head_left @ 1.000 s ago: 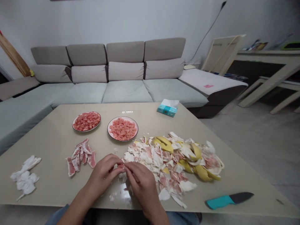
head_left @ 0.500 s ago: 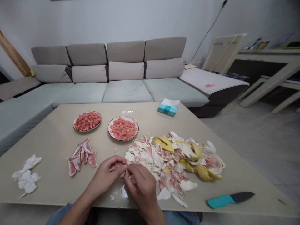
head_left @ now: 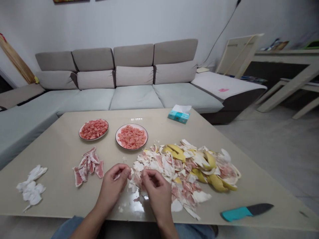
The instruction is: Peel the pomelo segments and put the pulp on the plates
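Note:
My left hand (head_left: 115, 184) is closed, thumb against curled fingers, and a pale sliver shows inside it that I cannot make out. Just left of the peel pile, my right hand (head_left: 157, 192) is also closed in a pinch; whatever its fingertips hold is hidden. A small gap separates the two hands above the table's near edge. Beside the right hand spreads a heap of pomelo peel and membrane (head_left: 164, 166), white, pink and yellow. Unpeeled pomelo segments (head_left: 87, 166) lie left of my left hand. Beyond them stand two plates (head_left: 120, 143) with pink pomelo pulp (head_left: 132, 136).
A knife (head_left: 245, 211) with a turquoise handle lies at the near right. Crumpled tissues (head_left: 32, 189) sit at the left, and a tissue pack (head_left: 179, 116) at the far edge of the table (head_left: 57, 159). A grey sofa (head_left: 134, 96) stands behind.
My hands have moved apart from fingertip contact, the left slightly leftward and the right to the right. The view has shifted slightly; the plates and peel look unmoved.

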Demonstrator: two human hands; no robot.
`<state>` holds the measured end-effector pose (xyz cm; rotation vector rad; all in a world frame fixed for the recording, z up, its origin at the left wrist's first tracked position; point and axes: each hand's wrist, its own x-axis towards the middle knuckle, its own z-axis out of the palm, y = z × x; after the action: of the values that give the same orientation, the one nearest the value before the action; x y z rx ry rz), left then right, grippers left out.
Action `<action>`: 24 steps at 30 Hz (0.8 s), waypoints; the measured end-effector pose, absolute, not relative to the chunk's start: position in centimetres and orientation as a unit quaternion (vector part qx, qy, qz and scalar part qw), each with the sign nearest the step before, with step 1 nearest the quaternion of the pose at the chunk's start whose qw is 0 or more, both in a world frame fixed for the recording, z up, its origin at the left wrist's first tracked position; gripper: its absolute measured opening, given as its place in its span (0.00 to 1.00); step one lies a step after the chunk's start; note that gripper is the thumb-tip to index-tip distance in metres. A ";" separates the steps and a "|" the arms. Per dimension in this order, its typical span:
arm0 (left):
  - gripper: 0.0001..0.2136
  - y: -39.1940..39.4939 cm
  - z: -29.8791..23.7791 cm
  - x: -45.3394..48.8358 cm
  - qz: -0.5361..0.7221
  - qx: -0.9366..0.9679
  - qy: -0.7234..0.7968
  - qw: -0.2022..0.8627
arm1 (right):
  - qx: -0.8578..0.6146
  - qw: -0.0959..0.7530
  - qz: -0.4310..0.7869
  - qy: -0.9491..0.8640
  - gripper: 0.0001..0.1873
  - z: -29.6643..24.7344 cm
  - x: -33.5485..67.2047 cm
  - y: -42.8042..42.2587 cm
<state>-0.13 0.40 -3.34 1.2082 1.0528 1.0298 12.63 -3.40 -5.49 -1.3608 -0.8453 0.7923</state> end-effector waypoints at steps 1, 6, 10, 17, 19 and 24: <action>0.13 0.6 -3.3 -0.2 0.435 0.480 0.436 0.624 | -0.581 0.627 0.365 -0.368 0.11 -5.3 12.9 -3.4; 0.16 1.1 -2.9 -0.3 0.410 0.372 0.374 0.744 | -0.568 0.625 0.351 -0.404 0.10 -5.0 13.2 -3.5; 0.15 0.9 -2.7 -0.3 0.409 0.354 0.361 0.759 | -0.585 0.618 0.277 -0.446 0.10 -5.9 13.5 -3.4; 0.11 0.8 -2.5 -0.7 0.383 0.354 0.352 0.777 | -0.633 0.570 0.128 -0.508 0.14 -7.3 14.4 -2.7; 0.12 0.8 -2.5 -0.7 0.377 0.367 0.356 0.773 | -0.639 0.565 0.091 -0.514 0.13 -7.1 14.5 -2.7; 0.13 0.9 -2.6 -0.5 0.375 0.402 0.375 0.746 | -0.677 0.543 0.096 -0.487 0.12 -6.9 14.5 -2.9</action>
<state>-0.52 0.87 -2.62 0.8808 0.8216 0.8203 14.48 -2.90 -6.89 -1.6084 -1.1552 0.2290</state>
